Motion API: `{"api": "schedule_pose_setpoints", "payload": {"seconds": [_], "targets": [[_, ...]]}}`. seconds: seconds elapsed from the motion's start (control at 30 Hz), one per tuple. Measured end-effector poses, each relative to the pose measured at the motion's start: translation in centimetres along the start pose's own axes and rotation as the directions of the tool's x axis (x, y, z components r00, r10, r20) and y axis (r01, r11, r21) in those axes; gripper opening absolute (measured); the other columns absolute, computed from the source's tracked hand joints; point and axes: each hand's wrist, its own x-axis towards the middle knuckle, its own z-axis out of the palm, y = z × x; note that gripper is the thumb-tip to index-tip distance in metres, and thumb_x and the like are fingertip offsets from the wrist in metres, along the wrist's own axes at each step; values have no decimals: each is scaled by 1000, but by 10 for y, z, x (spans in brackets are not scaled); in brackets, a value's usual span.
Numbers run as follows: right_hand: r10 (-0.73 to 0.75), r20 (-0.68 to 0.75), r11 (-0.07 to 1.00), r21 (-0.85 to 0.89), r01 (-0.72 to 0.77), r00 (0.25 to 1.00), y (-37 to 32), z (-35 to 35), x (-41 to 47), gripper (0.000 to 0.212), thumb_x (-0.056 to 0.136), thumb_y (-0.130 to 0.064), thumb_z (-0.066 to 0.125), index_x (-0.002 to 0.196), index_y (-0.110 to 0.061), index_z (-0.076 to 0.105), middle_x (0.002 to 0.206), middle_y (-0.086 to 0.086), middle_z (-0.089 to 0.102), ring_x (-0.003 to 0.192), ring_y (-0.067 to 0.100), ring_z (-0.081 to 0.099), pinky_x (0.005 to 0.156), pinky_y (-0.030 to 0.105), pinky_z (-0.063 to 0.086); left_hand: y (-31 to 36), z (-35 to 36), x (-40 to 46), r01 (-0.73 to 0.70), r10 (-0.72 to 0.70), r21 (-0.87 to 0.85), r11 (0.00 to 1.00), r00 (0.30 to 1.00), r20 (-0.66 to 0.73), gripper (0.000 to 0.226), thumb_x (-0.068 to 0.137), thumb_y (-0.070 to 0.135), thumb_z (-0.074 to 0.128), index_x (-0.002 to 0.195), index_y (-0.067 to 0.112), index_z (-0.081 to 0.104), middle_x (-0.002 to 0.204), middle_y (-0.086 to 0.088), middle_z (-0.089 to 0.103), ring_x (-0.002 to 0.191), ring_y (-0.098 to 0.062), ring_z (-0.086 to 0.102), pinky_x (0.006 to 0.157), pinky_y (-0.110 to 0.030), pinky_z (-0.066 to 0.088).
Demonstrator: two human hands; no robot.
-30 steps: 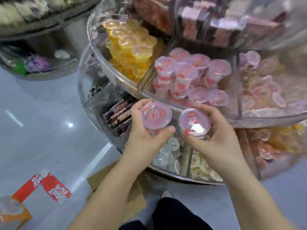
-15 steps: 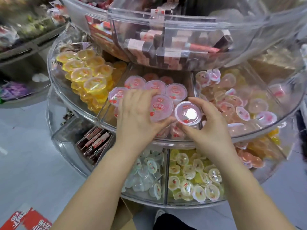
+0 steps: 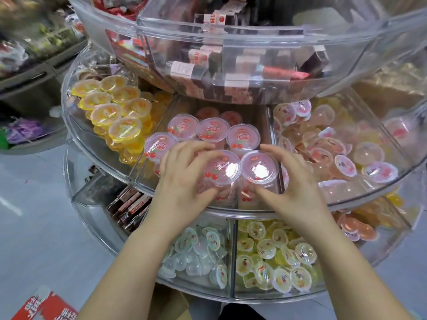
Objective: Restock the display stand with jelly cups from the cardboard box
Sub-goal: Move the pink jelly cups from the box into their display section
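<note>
The middle compartment point(image 3: 209, 125) of the display stand point(image 3: 231, 210) is the anchor here. At its front edge stand two jelly cups side by side — the left cup point(image 3: 223, 169) under the left hand point(image 3: 184, 181), the right cup point(image 3: 259, 168) beside the right hand point(image 3: 298, 185). Behind them, in the same compartment, more cups point(image 3: 212, 130) stand in rows. Left of it sits a bin of stacked cups point(image 3: 115, 112); right of it, a bin of small loose cups point(image 3: 335, 153). Above it rises the top tier point(image 3: 231, 42) — below it, two bins of small cups point(image 3: 265, 262).

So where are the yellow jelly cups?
The big yellow plastic jelly cups sit piled in the middle tier's left compartment, beside the pink cherry jelly cups.
</note>
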Motion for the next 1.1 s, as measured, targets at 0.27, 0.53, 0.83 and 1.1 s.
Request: {"api": "schedule_pose_setpoints", "payload": {"seconds": [0.27, 0.53, 0.83, 1.1], "targets": [[16, -100, 1000, -8, -17, 995, -1, 5, 6, 52, 68, -27, 78, 117, -28, 58, 101, -24, 49, 106, -2, 40, 90, -4, 23, 5, 11, 5, 60, -51, 80, 995, 993, -102, 55, 58, 15, 82, 110, 17, 64, 109, -2, 59, 107, -18, 45, 96, -40, 32], [-61, -125, 998, -36, 57, 990, 4, 9, -1, 54, 72, -27, 75, 121, -28, 53, 107, -35, 43, 104, -2, 37, 93, 0, 24, -2, 12, 3, 12, -5, 65, 998, 994, -105, 53, 61, 16, 77, 113, 14, 63, 111, -2, 60, 110, -18, 44, 98, -35, 29], [-12, -113, 1000, 22, 14, 993, 3, 7, -9, 71, 67, -36, 78, 128, -34, 42, 118, -29, 41, 116, -1, 38, 100, 14, 31, 0, 9, -3, -30, 34, 28, 999, 990, -139, 52, 71, 31, 74, 114, 6, 62, 112, -9, 60, 109, -25, 50, 98, -43, 39], [-204, -280, 972, 57, 228, 938, -45, 0, -18, 37, 77, -28, 71, 110, -23, 55, 110, -2, 55, 107, 4, 49, 94, 22, 40, 3, -24, -27, 15, -115, -263, 965, 923, -368, 22, 84, 24, 64, 105, 17, 62, 102, 10, 60, 100, -11, 55, 92, -21, 40]]}}
